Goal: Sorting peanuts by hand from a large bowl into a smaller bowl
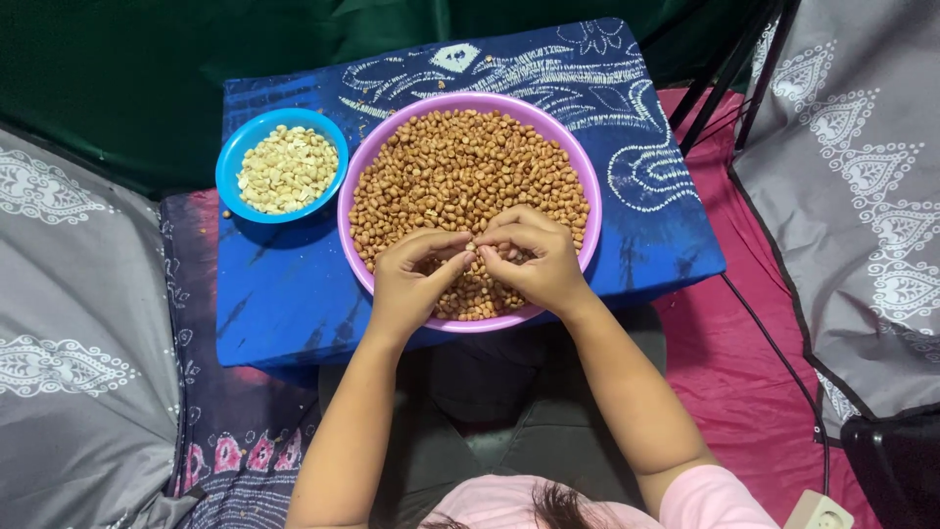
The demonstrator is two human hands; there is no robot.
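Left hand [416, 274] and right hand [534, 257] meet fingertip to fingertip over the near half of the wide, round, pink plastic basin [354, 176], and from the head view, the only 1 we have, both sets of fingers are curled inward and pressed together at a point midway between the 2 palms. We judge that they pinch something small there, probably 1 of the brown, red-skinned peanuts [460, 162] that fill the basin, but the kernel itself is hidden by the fingertips, so we cannot tell its long axis. The heap lies directly beneath and ahead of both hands, touching their undersides near the basin's front rim. The small, round, blue plastic bowl [231, 157] holding pale, skinned peanut halves [288, 168] stands to the left of the basin, just beside it and farther from us, so our left hand is clearly the nearer of the 2 to it. Both vessels rest on a blue patterned cloth-covered board [284, 294] across our lap, with grey patterned fabric [862, 196] at either side.
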